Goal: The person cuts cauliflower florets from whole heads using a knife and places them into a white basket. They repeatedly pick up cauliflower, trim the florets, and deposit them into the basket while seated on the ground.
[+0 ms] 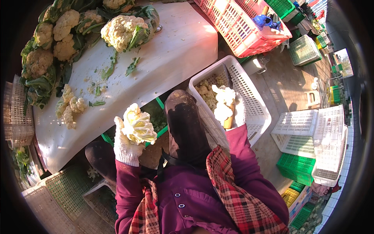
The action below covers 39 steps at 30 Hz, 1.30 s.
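Note:
My left hand [127, 150], in a white knit glove, grips a cut piece of cauliflower [139, 125] with its pale stems facing up. In my gloved right hand [240, 112] is a knife [228, 121] with a wooden handle; its dark blade points away from me. Cauliflower florets [225, 95] are in the same hand, against the handle. That hand is over a white plastic crate [257, 117], where more florets [204, 92] lie at the far left end. Left of my hands, a cut cluster of florets [70, 106] rests on a white-covered table [175, 38].
Whole cauliflowers [64, 25] with leaves are heaped at the table's far left, and another head [124, 32] lies nearer its middle. A pink crate [236, 32] stands beyond the white one. Stacked crates [298, 131] are at right; a green crate [160, 133] sits below the table edge.

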Tool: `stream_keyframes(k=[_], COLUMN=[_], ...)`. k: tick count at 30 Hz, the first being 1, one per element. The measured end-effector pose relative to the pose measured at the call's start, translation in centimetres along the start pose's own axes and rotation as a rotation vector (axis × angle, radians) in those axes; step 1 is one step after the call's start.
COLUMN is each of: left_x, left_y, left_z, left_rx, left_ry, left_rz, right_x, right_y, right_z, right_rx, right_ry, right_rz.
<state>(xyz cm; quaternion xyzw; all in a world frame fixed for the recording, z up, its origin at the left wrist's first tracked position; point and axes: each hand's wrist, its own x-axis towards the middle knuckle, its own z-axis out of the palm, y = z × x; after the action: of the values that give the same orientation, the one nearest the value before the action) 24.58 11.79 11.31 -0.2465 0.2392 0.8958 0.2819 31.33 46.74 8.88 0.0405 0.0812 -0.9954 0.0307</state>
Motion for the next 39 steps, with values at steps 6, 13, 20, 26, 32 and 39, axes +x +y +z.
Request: stream_keyframes(k=[6,13,20,26,32,39], left_x=[-0.1,-1.9,-4.1,-8.6,-10.0,-7.3], left_y=[-1.9,-3.7,-1.2,2.9,3.6,3.1], left_z=[-1.4,4.5,-6.7,-7.2,-6.9,-12.6], left_rx=[-0.093,0.154,1.178,0.893,0.707,0.397], left_ry=[-0.191,0.021,-0.072,-0.114,-0.043,0.103], left_rz=[-0.228,-0.339,0.514,0.299,0.173,0.098], right_x=[0.9,2.9,3.1,4.2,4.5,6.8], right_y=[5.7,13.6,17.1,17.4,18.2,21.6], right_z=[5.0,7.7,7.7,6.0,5.5,2.6], right_rx=[-0.651,-1.246,-1.993,-2.243,-2.318,-2.462], right_ry=[0.207,0.163,-0.397,-0.846,-0.972,-0.952], right_rz=[-0.014,-0.097,-0.271,-0.213,-0.204,-0.132])
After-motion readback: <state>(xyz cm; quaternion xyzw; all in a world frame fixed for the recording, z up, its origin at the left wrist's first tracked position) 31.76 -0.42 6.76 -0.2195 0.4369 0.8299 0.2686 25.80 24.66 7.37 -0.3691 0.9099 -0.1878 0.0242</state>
